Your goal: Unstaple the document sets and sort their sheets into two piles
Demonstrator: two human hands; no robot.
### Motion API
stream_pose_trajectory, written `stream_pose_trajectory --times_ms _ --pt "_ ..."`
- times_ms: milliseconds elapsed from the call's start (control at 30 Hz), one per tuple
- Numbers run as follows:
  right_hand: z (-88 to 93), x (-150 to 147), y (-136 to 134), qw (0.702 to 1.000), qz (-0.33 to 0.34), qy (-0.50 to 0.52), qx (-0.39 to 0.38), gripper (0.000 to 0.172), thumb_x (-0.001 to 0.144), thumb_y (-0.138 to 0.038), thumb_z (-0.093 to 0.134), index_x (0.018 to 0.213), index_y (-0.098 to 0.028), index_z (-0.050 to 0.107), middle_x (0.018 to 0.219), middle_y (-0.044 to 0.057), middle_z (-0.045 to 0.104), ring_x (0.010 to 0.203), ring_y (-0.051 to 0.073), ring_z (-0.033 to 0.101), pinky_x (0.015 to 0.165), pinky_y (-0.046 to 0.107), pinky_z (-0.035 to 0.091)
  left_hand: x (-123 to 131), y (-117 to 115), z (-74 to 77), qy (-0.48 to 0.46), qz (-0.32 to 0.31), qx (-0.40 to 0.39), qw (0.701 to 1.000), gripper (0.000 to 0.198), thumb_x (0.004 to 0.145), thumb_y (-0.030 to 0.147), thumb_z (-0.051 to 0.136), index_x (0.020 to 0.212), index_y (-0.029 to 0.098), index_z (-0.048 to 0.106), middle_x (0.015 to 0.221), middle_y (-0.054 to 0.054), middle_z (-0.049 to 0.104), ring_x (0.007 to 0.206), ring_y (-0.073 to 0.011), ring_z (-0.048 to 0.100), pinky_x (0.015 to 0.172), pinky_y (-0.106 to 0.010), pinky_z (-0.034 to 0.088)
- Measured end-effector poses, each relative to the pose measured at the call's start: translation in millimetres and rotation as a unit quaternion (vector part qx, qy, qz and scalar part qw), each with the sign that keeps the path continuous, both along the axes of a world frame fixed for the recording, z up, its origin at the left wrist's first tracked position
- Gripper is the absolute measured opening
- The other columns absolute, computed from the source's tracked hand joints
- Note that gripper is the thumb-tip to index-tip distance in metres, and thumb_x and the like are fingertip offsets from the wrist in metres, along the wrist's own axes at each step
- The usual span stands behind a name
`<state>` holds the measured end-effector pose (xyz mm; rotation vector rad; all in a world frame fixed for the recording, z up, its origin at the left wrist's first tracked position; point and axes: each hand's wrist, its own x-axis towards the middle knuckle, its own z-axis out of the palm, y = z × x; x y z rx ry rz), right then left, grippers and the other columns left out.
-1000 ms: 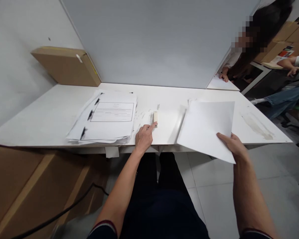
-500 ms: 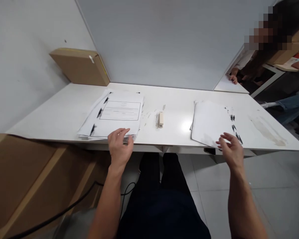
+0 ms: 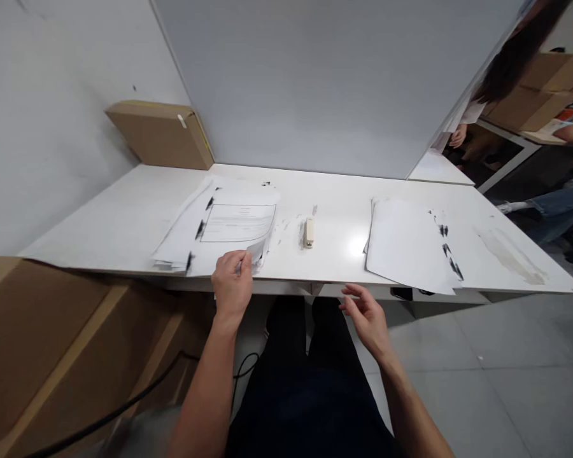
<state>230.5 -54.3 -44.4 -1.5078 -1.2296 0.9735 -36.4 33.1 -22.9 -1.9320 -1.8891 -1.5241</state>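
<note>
1. Pinching with my left hand (image 3: 233,286): thumb and fingertips are closed on the near right corner of a thin white printed paper sheet (image 3: 239,222) with a black-ruled frame. That corner curls up; the rest lies flat.
2. Sheet's place: top of a loose, uneven stack of white paper (image 3: 179,235), on the left part of the flat white desk (image 3: 337,194), close to its front edge. Black patches run down the sheet's left side.
3. My right hand (image 3: 367,318) holds nothing. Fingers loosely curled, thumb apart, just in front of the desk's front edge, right of the middle.
4. Handling, my judgement: sheet is very light, floppy, bends at a touch. Probably slides easily over the paper below; may also cling to it, so two could lift together. Creases or tears if yanked.
5. Best hold: the near right corner, right where I have it, thumb against fingers, light pressure. A second hold on the far right corner would stop the sag.
6. Around: small cream oblong block, looks like a stapler (image 3: 309,233), mid-desk, well apart from both hands. Flat pile of blank-faced white sheets (image 3: 405,242) on the desk's right part, its near corner jutting over the front edge. Flat brown cardboard box (image 3: 160,137) at the far left corner.
</note>
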Motion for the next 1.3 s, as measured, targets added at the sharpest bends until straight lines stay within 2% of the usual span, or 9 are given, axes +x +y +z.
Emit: stream_pose_trajectory --times_ms 300,467,567,700,767,867,1033,1167,1300 --pt "1.4 -24 17 0.9 0.115 0.402 -0.122 0.058 0.078 -0.068 0.044 0.111 -0.023 0.058 0.109 0.01 0.065 0.088 0.026 0.066 0.072 0.04 0.053 75 -81 -2.4 0.031 -0.286 0.059 0.956 0.018 0.077 0.004 0.054 0.089 0.016 0.06 0.082 -0.005 0.064 0.082 -0.0158 0.056 0.077 -0.032 0.046" --pt "-18.8 -7 12 0.96 0.007 0.26 -0.104 0.045 0.068 -0.044 0.072 0.103 -0.017 0.065 0.108 0.01 0.068 0.101 0.03 0.061 0.088 0.044 0.047 97 -112 -25.4 0.063 -0.353 0.022 0.933 0.01 0.076 0.007 0.054 0.078 0.017 0.056 0.073 -0.003 0.061 0.075 -0.016 0.054 0.07 -0.032 0.044" --pt "-35.7 9 -1 0.967 -0.023 0.222 -0.122 0.04 0.067 -0.04 0.073 0.099 -0.017 0.067 0.106 0.01 0.069 0.099 0.031 0.062 0.088 0.045 0.047 84 -114 -30.9 0.038 -0.335 -0.006 0.941 0.007 0.076 0.021 0.06 0.081 0.017 0.056 0.077 -0.004 0.061 0.079 -0.0179 0.054 0.074 -0.034 0.043" --pt "-44.3 33 -20 0.959 -0.024 0.238 -0.153 0.038 0.066 -0.04 0.074 0.097 -0.018 0.068 0.103 0.009 0.07 0.095 0.03 0.065 0.087 0.045 0.048 49 -96 -36.6 -0.092 -0.145 -0.126 0.977 0.014 0.083 0.031 0.051 0.079 0.018 0.054 0.077 -0.004 0.059 0.075 -0.0165 0.054 0.071 -0.03 0.044" --pt "-42.7 41 -28 0.955 0.0 0.243 -0.17 0.039 0.067 -0.04 0.073 0.099 -0.018 0.068 0.103 0.011 0.07 0.094 0.031 0.065 0.086 0.046 0.048 36 -83 -41.5 -0.139 -0.106 -0.254 0.951 0.023 0.084 0.04 0.048 0.083 0.018 0.057 0.078 -0.004 0.061 0.072 -0.0168 0.056 0.068 -0.029 0.044" --pt "-39.1 47 -36 0.949 0.056 0.244 -0.193 0.043 0.07 -0.041 0.071 0.106 -0.018 0.066 0.106 0.011 0.069 0.095 0.031 0.065 0.085 0.048 0.048 34 -67 -50.9 -0.236 -0.18 -0.39 0.872 0.039 0.081 0.052 0.046 0.085 0.017 0.063 0.081 -0.006 0.067 0.078 -0.0195 0.06 0.073 -0.03 0.046" --pt "-40.8 43 -39 0.953 0.101 0.214 -0.187 0.044 0.075 -0.048 0.063 0.11 -0.02 0.065 0.11 0.01 0.067 0.1 0.029 0.062 0.092 0.046 0.044 58 -58 -58.2 -0.503 -0.24 -0.4 0.728 0.052 0.075 0.056 0.056 0.1 0.011 0.064 0.088 -0.011 0.07 0.087 -0.024 0.064 0.082 -0.036 0.047" --pt "-49.1 38 -36 0.975 0.022 0.137 -0.172 0.048 0.081 -0.056 0.049 0.108 -0.021 0.066 0.111 0.008 0.067 0.107 0.028 0.058 0.096 0.043 0.04 70 -58 -53.6 -0.555 -0.224 -0.386 0.702 0.052 0.073 0.054 0.06 0.103 0.012 0.064 0.093 -0.012 0.07 0.095 -0.0247 0.063 0.089 -0.038 0.045" --pt "-61.2 50 -33 0.985 -0.043 0.078 -0.15 0.05 0.081 -0.057 0.048 0.105 -0.018 0.067 0.106 0.009 0.068 0.109 0.03 0.056 0.095 0.041 0.041 63 -57 -52.1 -0.545 -0.188 -0.356 0.735 0.053 0.072 0.056 0.059 0.102 0.012 0.064 0.099 -0.012 0.069 0.097 -0.0235 0.062 0.092 -0.037 0.044"
